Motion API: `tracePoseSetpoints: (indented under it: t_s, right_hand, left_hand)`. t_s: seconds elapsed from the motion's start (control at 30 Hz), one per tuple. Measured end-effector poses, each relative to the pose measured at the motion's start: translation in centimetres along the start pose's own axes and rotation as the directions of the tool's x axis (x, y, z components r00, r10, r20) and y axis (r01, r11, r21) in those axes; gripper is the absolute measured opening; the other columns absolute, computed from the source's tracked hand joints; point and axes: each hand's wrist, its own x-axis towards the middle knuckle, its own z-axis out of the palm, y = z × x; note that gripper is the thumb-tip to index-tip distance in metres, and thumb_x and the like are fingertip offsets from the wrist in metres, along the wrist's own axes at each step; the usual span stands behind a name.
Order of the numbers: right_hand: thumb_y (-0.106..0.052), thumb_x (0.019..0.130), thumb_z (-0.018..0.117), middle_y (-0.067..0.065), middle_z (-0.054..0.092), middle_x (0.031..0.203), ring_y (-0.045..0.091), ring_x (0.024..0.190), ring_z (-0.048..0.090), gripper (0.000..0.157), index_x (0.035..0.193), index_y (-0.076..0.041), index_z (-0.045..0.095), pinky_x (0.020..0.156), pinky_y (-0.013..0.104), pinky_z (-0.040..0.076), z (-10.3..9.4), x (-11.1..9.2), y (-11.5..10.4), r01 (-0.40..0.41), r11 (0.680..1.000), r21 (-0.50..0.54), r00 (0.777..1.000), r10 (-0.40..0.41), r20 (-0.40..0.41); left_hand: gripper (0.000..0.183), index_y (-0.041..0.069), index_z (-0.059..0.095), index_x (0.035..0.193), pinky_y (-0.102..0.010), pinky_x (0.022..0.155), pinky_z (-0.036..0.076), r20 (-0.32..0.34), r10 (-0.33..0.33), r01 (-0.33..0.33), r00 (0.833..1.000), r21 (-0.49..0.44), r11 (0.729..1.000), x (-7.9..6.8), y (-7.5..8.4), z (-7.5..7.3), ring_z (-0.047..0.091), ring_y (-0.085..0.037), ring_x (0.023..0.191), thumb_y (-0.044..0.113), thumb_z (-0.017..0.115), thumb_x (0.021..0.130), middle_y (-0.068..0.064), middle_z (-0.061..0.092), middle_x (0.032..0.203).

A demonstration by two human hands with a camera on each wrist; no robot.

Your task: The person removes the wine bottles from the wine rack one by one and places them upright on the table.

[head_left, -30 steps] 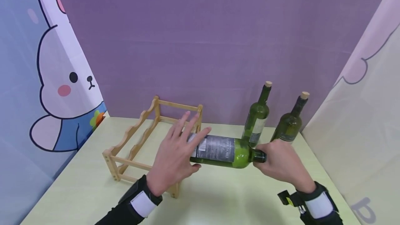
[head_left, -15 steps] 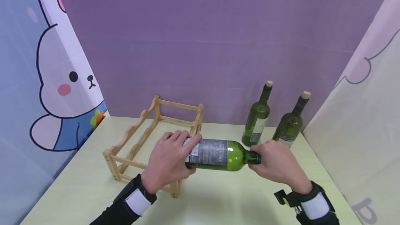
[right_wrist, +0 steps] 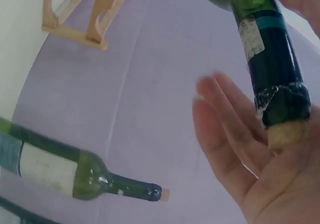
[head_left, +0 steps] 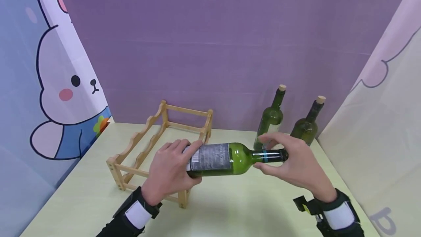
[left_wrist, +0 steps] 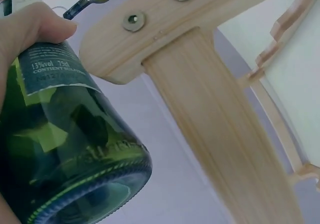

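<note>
My left hand (head_left: 174, 167) grips a green wine bottle (head_left: 241, 159) round its labelled body near the base. The bottle lies sideways in the air, neck to the right, over the front end of a wooden wine rack (head_left: 139, 140). Its round base (left_wrist: 90, 194) shows close beside a rack post in the left wrist view. Around the dark neck, my right hand (head_left: 297, 164) has thumb and fingers spread apart. In the right wrist view the neck's cork (right_wrist: 287, 135) is close to the palm, and the fingers (right_wrist: 220, 129) stand away from the glass.
Two corked green bottles stand at the back right: one bottle (head_left: 271, 116) with a pale label and another bottle (head_left: 306, 129) partly behind my right hand. The pale table (head_left: 230, 207) ends at a purple backdrop (head_left: 230, 46), with printed cloth (head_left: 72, 101) at the left.
My left hand has closed round the bottle's body and moved slightly left with it. My right hand has loosened from the neck, its thumb and fingers now apart.
</note>
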Motion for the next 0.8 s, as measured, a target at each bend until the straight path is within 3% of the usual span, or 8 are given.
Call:
tracePoseSetpoints:
  t_s: [0.1,0.23,0.37,0.47,0.63,0.8]
  right_hand:
    - [-0.027,0.066,0.097,-0.010,0.067,0.131,0.010,0.112,0.066,0.087,0.142,-0.027,0.055,0.086,0.026,0.055,-0.4,0.0,0.1,-0.011,0.994,0.107,0.998,0.017,-0.054]
    - [-0.019,0.067,0.096,-0.006,0.049,0.156,0.018,0.134,0.057,0.111,0.158,-0.029,0.034,0.099,0.027,0.051,-0.5,0.1,0.2,-0.010,0.981,0.192,0.997,0.024,-0.072]
    - [-0.010,0.068,0.093,-0.004,0.037,0.165,0.016,0.145,0.046,0.120,0.163,-0.029,0.021,0.117,0.058,0.034,-0.3,-0.1,0.5,-0.028,0.948,0.317,0.998,0.046,-0.050]
    - [-0.004,0.070,0.089,0.001,0.032,0.167,0.012,0.148,0.041,0.121,0.164,-0.027,0.017,0.110,0.078,0.024,-0.1,-0.2,0.6,-0.048,0.908,0.416,0.997,0.066,-0.030]
    - [0.003,0.071,0.083,0.004,0.026,0.170,0.011,0.150,0.038,0.120,0.165,-0.023,0.012,0.116,0.049,0.037,0.4,0.0,0.6,-0.037,0.860,0.509,0.999,0.042,0.002]
    - [0.001,0.074,0.081,0.010,0.028,0.168,0.007,0.147,0.040,0.118,0.165,-0.025,0.010,0.116,0.035,0.041,1.1,-0.1,0.3,-0.034,0.851,0.524,0.999,0.034,0.008]
  left_hand:
    - [0.097,0.019,0.058,0.133,-0.039,0.076,0.058,-0.005,-0.028,0.028,1.000,-0.030,0.999,-0.2,-0.1,0.0,0.068,-0.022,0.084,0.054,0.093,0.050,-0.003,0.067,0.099]
    - [0.096,0.019,0.058,0.133,-0.038,0.070,0.057,-0.004,-0.065,0.065,0.998,-0.073,0.995,-0.4,-0.1,0.1,0.068,-0.021,0.082,0.053,0.092,0.050,-0.003,0.069,0.099]
    - [0.095,0.019,0.059,0.132,-0.034,0.064,0.054,0.007,-0.116,0.116,0.993,-0.151,0.982,-0.6,0.0,-0.1,0.067,-0.018,0.079,0.051,0.093,0.049,-0.002,0.070,0.099]
    - [0.094,0.020,0.059,0.132,-0.029,0.061,0.052,0.029,-0.154,0.156,0.988,-0.232,0.960,-0.7,0.1,-0.4,0.066,-0.014,0.076,0.049,0.093,0.050,0.000,0.071,0.100]
    - [0.087,0.023,0.058,0.132,-0.025,0.062,0.051,0.058,-0.202,0.210,0.978,-0.352,0.912,-0.5,0.1,-0.7,0.068,-0.010,0.078,0.047,0.093,0.055,0.003,0.074,0.103]
    - [0.081,0.026,0.059,0.129,-0.025,0.066,0.053,0.079,-0.243,0.252,0.967,-0.465,0.849,-0.3,0.1,-1.1,0.069,-0.006,0.082,0.044,0.093,0.058,0.007,0.074,0.104]
